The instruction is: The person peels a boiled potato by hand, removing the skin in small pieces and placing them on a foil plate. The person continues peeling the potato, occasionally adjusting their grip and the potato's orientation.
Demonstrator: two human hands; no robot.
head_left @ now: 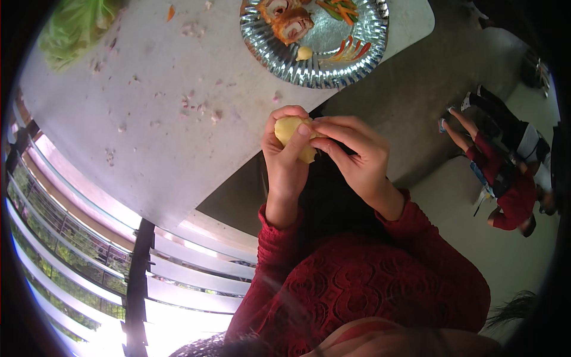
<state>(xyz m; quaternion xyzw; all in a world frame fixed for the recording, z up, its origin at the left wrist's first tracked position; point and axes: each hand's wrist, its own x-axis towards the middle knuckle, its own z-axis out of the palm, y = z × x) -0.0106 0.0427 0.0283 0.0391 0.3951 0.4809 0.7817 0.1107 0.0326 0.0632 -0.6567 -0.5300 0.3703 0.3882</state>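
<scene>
My left hand (287,154) is closed around a pale yellow, peeled piece of food (285,128), possibly potato, its thumb across the front. The thumb and fingertips of my right hand (352,151) pinch the right side of the same piece. Both hands are just past the table's near edge. Beyond them lies a silver foil plate (312,76) with several breaded, filled roll slices (292,26), carrot and green vegetable strips (341,10), a small yellow lump (304,53) and a fan of thin red-tipped slices (352,51).
A pale table (156,147) bears scattered pinkish scraps (192,105) and an orange bit (171,13). Green leaves, seemingly in thin plastic (78,31), lie at its far left. Slatted railings (138,276) stand at the lower left. People (513,187) stand at the right.
</scene>
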